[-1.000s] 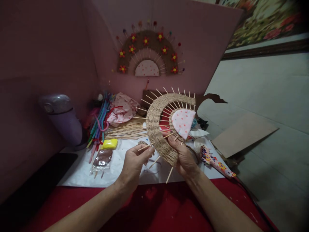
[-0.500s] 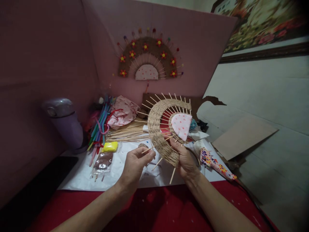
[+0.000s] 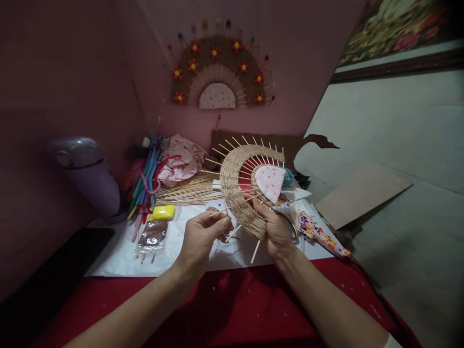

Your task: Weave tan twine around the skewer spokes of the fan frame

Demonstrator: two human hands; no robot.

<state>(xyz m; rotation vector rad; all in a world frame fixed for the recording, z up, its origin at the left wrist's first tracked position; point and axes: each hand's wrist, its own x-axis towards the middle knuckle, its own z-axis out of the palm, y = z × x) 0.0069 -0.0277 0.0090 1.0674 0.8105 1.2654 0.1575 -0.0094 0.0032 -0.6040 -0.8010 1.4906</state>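
Left forearm [image 3: 145, 309] and right forearm [image 3: 326, 304] seen bare up to wrists. Left hand [image 3: 203, 239], right hand [image 3: 277, 234] likewise uncovered. Sliver of white sleeve [image 3: 388, 341] glimpsed at right arm, bottom corner.

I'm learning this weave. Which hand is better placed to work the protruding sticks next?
Probably the left hand: its fingertips pinch a stick at the rim of the woven fan, which the right hand grips.
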